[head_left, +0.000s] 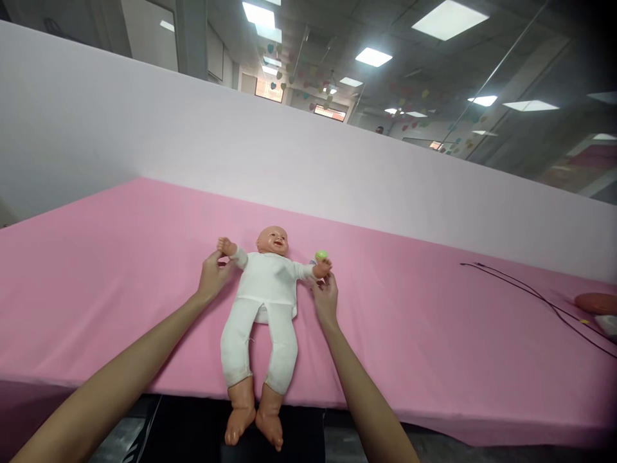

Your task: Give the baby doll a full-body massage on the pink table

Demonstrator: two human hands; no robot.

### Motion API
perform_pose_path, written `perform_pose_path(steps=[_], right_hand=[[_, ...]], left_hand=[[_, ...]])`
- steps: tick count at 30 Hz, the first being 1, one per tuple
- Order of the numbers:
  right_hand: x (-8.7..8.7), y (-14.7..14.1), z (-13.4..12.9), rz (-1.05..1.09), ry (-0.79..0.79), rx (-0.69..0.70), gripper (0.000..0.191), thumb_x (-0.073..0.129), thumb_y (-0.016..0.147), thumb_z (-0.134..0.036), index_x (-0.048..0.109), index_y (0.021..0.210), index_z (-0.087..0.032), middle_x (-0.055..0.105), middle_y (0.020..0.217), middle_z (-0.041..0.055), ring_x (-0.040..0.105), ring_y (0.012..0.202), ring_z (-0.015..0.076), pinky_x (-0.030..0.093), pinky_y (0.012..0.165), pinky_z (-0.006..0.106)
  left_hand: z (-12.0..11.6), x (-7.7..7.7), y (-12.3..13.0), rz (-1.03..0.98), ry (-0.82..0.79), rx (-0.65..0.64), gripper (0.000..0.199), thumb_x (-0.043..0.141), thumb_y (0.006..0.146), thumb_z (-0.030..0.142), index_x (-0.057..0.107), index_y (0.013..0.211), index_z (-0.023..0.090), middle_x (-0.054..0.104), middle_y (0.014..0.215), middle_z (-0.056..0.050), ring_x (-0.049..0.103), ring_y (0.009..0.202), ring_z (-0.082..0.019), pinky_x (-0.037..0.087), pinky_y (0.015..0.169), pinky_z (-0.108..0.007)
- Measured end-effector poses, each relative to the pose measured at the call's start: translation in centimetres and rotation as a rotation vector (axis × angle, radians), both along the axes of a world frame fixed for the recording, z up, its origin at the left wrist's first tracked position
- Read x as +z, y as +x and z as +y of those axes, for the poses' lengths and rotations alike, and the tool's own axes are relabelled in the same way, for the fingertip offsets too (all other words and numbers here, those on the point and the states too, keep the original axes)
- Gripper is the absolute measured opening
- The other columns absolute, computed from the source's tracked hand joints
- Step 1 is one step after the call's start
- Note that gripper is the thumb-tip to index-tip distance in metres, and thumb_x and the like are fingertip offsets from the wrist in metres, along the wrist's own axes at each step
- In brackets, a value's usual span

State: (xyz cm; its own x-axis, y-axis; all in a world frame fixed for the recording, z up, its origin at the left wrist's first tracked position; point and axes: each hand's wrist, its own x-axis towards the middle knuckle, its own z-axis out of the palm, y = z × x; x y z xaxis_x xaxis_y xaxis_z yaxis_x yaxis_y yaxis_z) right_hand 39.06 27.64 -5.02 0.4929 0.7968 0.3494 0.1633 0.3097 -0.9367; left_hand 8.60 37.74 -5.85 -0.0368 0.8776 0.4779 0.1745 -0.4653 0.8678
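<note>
1. Left hand (212, 278): partly closed, fingers pinching the wrist of a baby doll (263, 283) on the left of the view.
2. Right hand (324, 299): partly closed, fingers gripping the doll's other hand from below.
3. Baby doll: in white sleepwear, lying on its back between both hands, head pointing away from the person, bare feet projecting past the table edge.
4. Green disc (321, 255): just beyond the doll's hand, near the right hand.
5. Table (120, 289): covered in pink cloth.
6. Far right, well apart: black cord (530, 296), orange-red object (592, 303), white object (606, 325).
</note>
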Motion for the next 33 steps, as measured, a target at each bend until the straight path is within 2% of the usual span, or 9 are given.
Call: perform_pose_path(steps=[4, 8, 12, 16, 21, 23, 26, 29, 33], right_hand=[[-0.4, -1.3, -0.5, -0.424, 0.069, 0.179, 0.029, 0.063, 0.09, -0.026, 0.072, 0.119, -0.026, 0.067, 0.134, 0.0079, 0.063, 0.124, 0.0258, 0.053, 0.104, 0.043], [-1.0, -1.6, -0.7, -0.571, 0.079, 0.24, 0.035, 0.054, 0.091, -0.018, 0.075, 0.117, -0.028, 0.065, 0.136, 0.0066, 0.059, 0.13, 0.0245, 0.049, 0.113, 0.045], [-0.9, -1.7, -0.2, -0.32, 0.022, 0.146, 0.034, 0.067, 0.085, -0.028, 0.072, 0.118, -0.024, 0.067, 0.134, 0.0091, 0.064, 0.12, 0.0263, 0.057, 0.094, 0.039], [-0.6, -0.5, 0.3, 0.085, -0.087, 0.016, 0.05, 0.081, 0.075, -0.043, 0.067, 0.118, -0.021, 0.074, 0.107, 0.0065, 0.066, 0.075, 0.0161, 0.05, 0.057, 0.025], [-0.6, 1.3, 0.6, 0.36, -0.135, -0.089, 0.046, 0.086, 0.067, -0.05, 0.066, 0.095, -0.02, 0.068, 0.074, 0.0012, 0.059, 0.061, 0.0141, 0.044, 0.05, 0.024], [-0.5, 1.3, 0.6, 0.31, -0.119, -0.071, 0.047, 0.086, 0.069, -0.05, 0.065, 0.098, -0.02, 0.07, 0.078, 0.0023, 0.06, 0.061, 0.0139, 0.044, 0.05, 0.024], [-0.4, 0.5, 0.3, 0.13, -0.083, -0.012, 0.051, 0.086, 0.073, -0.047, 0.065, 0.111, -0.02, 0.074, 0.103, 0.0069, 0.064, 0.068, 0.0145, 0.049, 0.055, 0.025], [-0.5, -0.4, 0.1, -0.142, -0.023, 0.131, 0.045, 0.081, 0.078, -0.037, 0.068, 0.119, -0.022, 0.071, 0.124, 0.0095, 0.07, 0.092, 0.0214, 0.058, 0.077, 0.034], [-0.9, -0.9, -0.1, -0.481, 0.052, 0.255, 0.028, 0.065, 0.086, -0.025, 0.076, 0.112, -0.026, 0.067, 0.131, 0.009, 0.061, 0.124, 0.0268, 0.052, 0.104, 0.043]], left_hand=[[-0.7, 0.0, 0.6, 0.298, 0.321, -0.243, 0.031, 0.057, 0.092, 0.021, 0.078, 0.116, 0.024, 0.074, 0.122, -0.008, 0.063, 0.115, -0.026, 0.052, 0.1, -0.044], [-0.5, -0.5, 0.6, 0.358, 0.407, -0.287, 0.039, 0.053, 0.091, 0.013, 0.08, 0.115, 0.028, 0.073, 0.122, -0.006, 0.061, 0.118, -0.026, 0.052, 0.101, -0.045], [-0.4, -0.4, 0.8, 0.204, 0.205, -0.254, 0.029, 0.065, 0.09, 0.028, 0.079, 0.116, 0.025, 0.073, 0.124, -0.008, 0.063, 0.118, -0.027, 0.052, 0.103, -0.044], [0.2, -0.3, 0.6, -0.115, -0.079, -0.111, 0.035, 0.073, 0.084, 0.044, 0.073, 0.106, 0.017, 0.075, 0.109, -0.01, 0.069, 0.096, -0.025, 0.056, 0.083, -0.037], [1.2, -0.4, -0.7, -0.354, -0.355, 0.02, 0.049, 0.079, 0.074, 0.057, 0.063, 0.097, 0.016, 0.068, 0.087, -0.005, 0.063, 0.07, -0.018, 0.051, 0.061, -0.029], [1.1, -0.3, -0.8, -0.316, -0.302, 0.009, 0.048, 0.078, 0.076, 0.056, 0.063, 0.098, 0.017, 0.069, 0.09, -0.006, 0.064, 0.072, -0.019, 0.052, 0.062, -0.029], [0.4, 0.0, -0.2, -0.154, -0.104, -0.013, 0.04, 0.073, 0.084, 0.049, 0.068, 0.107, 0.016, 0.073, 0.103, -0.01, 0.068, 0.088, -0.024, 0.054, 0.07, -0.032], [-0.3, 0.0, 0.5, 0.106, 0.105, -0.118, 0.033, 0.067, 0.092, 0.039, 0.074, 0.118, 0.02, 0.074, 0.118, -0.01, 0.066, 0.107, -0.026, 0.055, 0.084, -0.036], [-0.9, -0.5, 1.0, 0.326, 0.357, -0.247, 0.031, 0.058, 0.097, 0.025, 0.079, 0.119, 0.029, 0.073, 0.123, -0.006, 0.061, 0.117, -0.025, 0.051, 0.1, -0.043]])
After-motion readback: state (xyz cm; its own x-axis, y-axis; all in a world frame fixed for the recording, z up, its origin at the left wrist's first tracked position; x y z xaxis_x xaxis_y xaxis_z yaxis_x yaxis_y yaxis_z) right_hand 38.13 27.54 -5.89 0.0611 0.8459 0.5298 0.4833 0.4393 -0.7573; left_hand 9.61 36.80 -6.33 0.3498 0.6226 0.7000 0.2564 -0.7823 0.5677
